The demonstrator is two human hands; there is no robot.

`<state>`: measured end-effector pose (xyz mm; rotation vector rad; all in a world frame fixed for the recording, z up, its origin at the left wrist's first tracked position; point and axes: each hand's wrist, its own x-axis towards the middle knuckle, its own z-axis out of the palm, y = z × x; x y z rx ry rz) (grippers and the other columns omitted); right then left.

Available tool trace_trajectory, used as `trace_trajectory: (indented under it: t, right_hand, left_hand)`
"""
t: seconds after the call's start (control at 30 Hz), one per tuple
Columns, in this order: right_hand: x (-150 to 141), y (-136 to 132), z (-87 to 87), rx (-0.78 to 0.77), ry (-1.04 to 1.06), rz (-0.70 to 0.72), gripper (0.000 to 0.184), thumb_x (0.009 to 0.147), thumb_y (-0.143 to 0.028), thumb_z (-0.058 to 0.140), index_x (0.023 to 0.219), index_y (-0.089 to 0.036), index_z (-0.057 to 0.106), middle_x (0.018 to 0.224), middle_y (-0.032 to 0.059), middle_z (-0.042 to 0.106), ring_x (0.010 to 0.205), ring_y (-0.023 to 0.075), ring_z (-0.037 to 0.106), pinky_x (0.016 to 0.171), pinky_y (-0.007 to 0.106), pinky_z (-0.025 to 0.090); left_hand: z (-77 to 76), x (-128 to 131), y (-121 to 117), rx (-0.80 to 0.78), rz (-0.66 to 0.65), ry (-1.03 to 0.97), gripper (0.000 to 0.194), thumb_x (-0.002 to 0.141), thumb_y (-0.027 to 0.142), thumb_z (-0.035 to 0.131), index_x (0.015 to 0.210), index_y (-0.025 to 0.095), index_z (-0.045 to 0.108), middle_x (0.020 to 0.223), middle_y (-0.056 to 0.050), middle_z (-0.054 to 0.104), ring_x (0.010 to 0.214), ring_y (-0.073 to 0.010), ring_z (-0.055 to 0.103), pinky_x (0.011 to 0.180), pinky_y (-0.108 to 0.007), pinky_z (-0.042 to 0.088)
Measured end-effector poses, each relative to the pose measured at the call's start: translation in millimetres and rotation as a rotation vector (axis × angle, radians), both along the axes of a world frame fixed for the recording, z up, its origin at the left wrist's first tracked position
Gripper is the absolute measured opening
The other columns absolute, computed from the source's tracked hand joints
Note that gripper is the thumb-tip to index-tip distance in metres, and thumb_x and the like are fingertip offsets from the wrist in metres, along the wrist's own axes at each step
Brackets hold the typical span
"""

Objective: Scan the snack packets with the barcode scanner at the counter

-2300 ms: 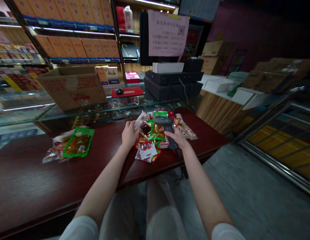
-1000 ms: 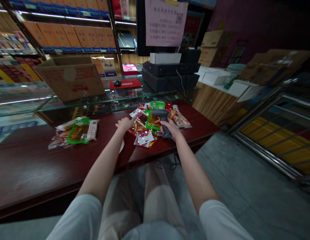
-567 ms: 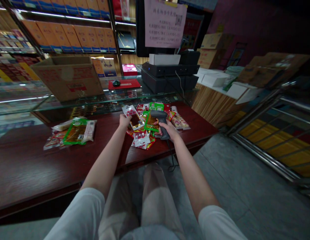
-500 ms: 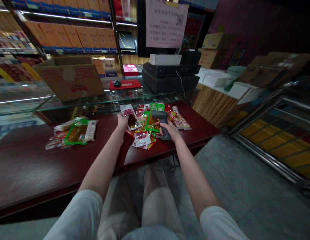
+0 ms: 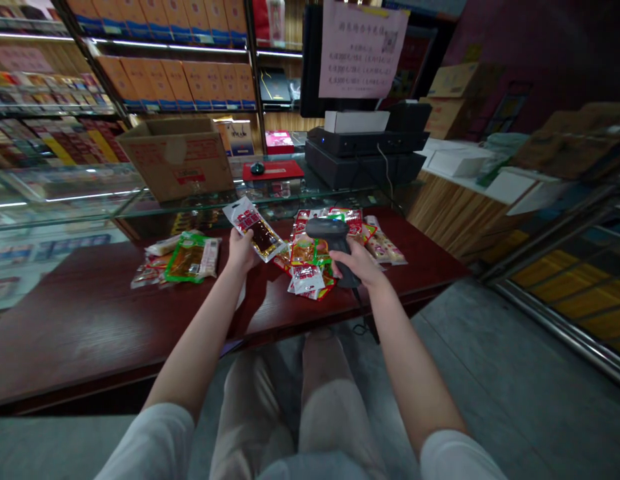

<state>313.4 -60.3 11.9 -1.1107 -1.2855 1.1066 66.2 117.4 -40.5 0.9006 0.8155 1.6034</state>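
My left hand (image 5: 241, 251) is closed on a snack packet (image 5: 260, 235), white at the top with red lettering and a dark brown window, tilted above the table. In my right hand (image 5: 359, 263) is a dark grey barcode scanner (image 5: 328, 228), gripped by its handle with its head turned left. Beneath and behind the scanner lies a pile of snack packets (image 5: 308, 279) in red, yellow, white and green. To the left, a smaller group of packets rests apart, with a green-edged packet (image 5: 190, 257) on top.
An open cardboard box (image 5: 180, 160) stands on the glass counter (image 5: 270, 192) behind the table (image 5: 115, 293). A monitor bearing a paper notice (image 5: 363, 50) rises over a black cash drawer (image 5: 335, 165). A computer mouse (image 5: 257, 168) sits on a red pad. Metal rails (image 5: 565, 327) stand at right.
My left hand has lifted the white-topped packet off the pile, up and leftward. The scanner has drawn slightly away from the packet. The whole view has swung a little to the left.
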Motion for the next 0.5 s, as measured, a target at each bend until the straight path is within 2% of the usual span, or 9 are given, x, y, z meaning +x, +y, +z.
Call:
trace_trajectory:
  t: [0.17,0.3,0.37,0.43,0.5]
  right_hand:
    - [-28,-11,-16.0,-0.074,0.100,0.051,0.032,0.076,-0.043,0.069,0.090,-0.020,0.052,0.046,-0.0081,0.053,0.038,0.0089,0.044,0.040,0.021,0.036]
    - [-37,-18,-26.1,-0.091,0.111,0.048,0.031,0.076,-0.043,0.070,0.089,-0.021,0.053,0.047,-0.0092,0.051,0.037,0.0082,0.043,0.039,0.021,0.035]
    - [-35,-21,-28.2,-0.091,0.113,0.023,0.031,0.076,-0.043,0.069,0.091,-0.020,0.053,0.047,-0.0089,0.052,0.037,0.0084,0.043,0.039,0.021,0.035]
    - [-31,-23,-29.4,-0.085,0.112,0.000,0.032,0.076,-0.044,0.069,0.091,-0.020,0.053,0.046,-0.0080,0.054,0.037,0.0089,0.044,0.039,0.021,0.034]
    - [-24,-25,-30.1,-0.073,0.111,-0.014,0.033,0.076,-0.044,0.069,0.093,-0.020,0.054,0.047,-0.0071,0.055,0.037,0.0096,0.045,0.038,0.021,0.034]
  left_hand:
    - [-2.6,-1,-16,0.019,0.045,-0.008,0.026,0.069,0.016,0.065,0.090,0.022,0.051,0.082,0.001,0.064,0.079,-0.0150,0.064,0.090,-0.039,0.053]
    - [-1.9,-5,-22,-0.001,0.090,0.076,0.022,0.071,0.015,0.059,0.088,0.022,0.047,0.081,0.001,0.060,0.079,-0.0153,0.063,0.091,-0.040,0.053]
    - [0.4,-15,-21,0.010,0.153,0.240,0.019,0.073,0.015,0.057,0.087,0.022,0.048,0.082,0.000,0.060,0.082,-0.0174,0.063,0.093,-0.041,0.053]
    - [3.9,-29,-18,0.037,0.240,0.513,0.017,0.074,0.016,0.057,0.090,0.020,0.052,0.087,-0.005,0.063,0.090,-0.0225,0.064,0.096,-0.043,0.051]
    - [8.3,-47,-13,0.059,0.309,0.824,0.025,0.075,0.015,0.057,0.100,0.016,0.057,0.097,-0.012,0.066,0.100,-0.0303,0.064,0.100,-0.049,0.049]
